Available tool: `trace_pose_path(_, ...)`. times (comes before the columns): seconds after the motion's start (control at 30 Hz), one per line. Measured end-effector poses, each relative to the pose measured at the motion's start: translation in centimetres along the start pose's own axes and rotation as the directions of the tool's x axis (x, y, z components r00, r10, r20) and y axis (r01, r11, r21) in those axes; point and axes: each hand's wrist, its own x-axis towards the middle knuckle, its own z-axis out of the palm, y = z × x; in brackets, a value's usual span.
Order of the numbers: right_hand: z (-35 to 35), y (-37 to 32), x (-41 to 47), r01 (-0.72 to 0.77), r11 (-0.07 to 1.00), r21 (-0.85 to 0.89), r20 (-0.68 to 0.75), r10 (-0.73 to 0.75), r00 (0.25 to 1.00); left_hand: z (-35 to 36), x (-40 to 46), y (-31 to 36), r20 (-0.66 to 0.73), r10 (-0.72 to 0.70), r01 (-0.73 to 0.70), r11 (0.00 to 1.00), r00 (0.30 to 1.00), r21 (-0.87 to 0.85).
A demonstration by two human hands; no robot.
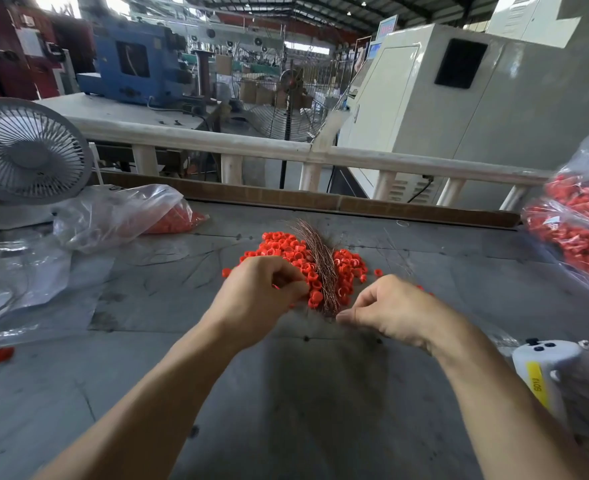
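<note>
Head view: copper wire bundle (322, 268) lies across the red caps (286, 252) at the middle of the table (286, 393). Its long axis runs away from the person, frayed tips far, gathered end near. Strands judged light, thin, springy and easily kinked; best taken at the near end. Right hand (390, 311) pinches there, thumb and forefinger closed on strands. Left hand (262, 296) has its fingers curled into the caps, probably gripping one; contact hidden. Bags of caps (120, 216) lie well apart.

Two hands (262, 299) (390, 311), two bags (113, 216) (577, 233), one wire bundle (321, 261)
</note>
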Motion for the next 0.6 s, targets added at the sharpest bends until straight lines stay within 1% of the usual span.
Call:
trace_pose_path(0.13,0.2,0.0,0.2,0.01,0.999,0.036,0.005,-0.01,1.0,0.8,-0.6,0.7,0.153,0.02,0.01,0.982,0.988,-0.189)
trace_pose_path(0.2,0.3,0.0,0.4,0.039,0.99,0.132,-0.018,-0.036,0.999,0.9,-0.7,0.9,0.181,0.033,0.017,0.963,0.983,-0.267)
trace_pose_path(0.23,0.3,0.0,0.4,0.062,0.981,0.182,-0.076,-0.049,0.996,0.9,-0.8,1.0,0.18,0.048,0.009,0.953,0.983,-0.301)
trace_pose_path(0.27,0.3,0.0,0.4,0.101,0.977,0.189,-0.175,-0.068,0.982,0.8,-0.8,1.1,0.166,0.063,-0.004,0.943,0.984,-0.333)
trace_pose_path(0.3,0.2,-0.1,0.4,0.143,0.978,0.149,-0.295,-0.094,0.951,0.8,-0.7,1.2,0.146,0.074,-0.017,0.932,0.987,-0.363)
trace_pose_path(0.37,0.2,-0.6,0.1,0.198,0.98,0.03,-0.506,-0.156,0.848,0.7,-0.6,1.3,0.112,0.084,-0.031,0.912,0.99,-0.409)
trace_pose_path(0.43,0.1,-1.1,-0.2,0.277,0.961,-0.011,-0.64,-0.22,0.737,0.7,-0.5,1.3,0.096,0.087,-0.036,0.898,0.992,-0.438)
trace_pose_path(0.47,0.1,-1.3,-0.3,0.341,0.94,0.022,-0.677,-0.237,0.697,0.7,-0.5,1.3,0.097,0.087,-0.034,0.893,0.991,-0.45)
trace_pose_path(0.5,0.3,-1.4,-0.4,0.407,0.909,0.088,-0.7,-0.235,0.675,0.7,-0.5,1.2,0.1,0.088,-0.033,0.888,0.991,-0.458)
trace_pose_path(0.57,0.5,-1.7,-0.4,0.513,0.812,0.279,-0.711,-0.184,0.678,0.7,-0.5,1.2,0.107,0.089,-0.029,0.883,0.99,-0.468)
trace_pose_path(0.6,0.6,-2.0,-0.4,0.553,0.738,0.387,-0.709,-0.145,0.69,0.7,-0.5,1.1,0.109,0.087,-0.026,0.883,0.99,-0.469)
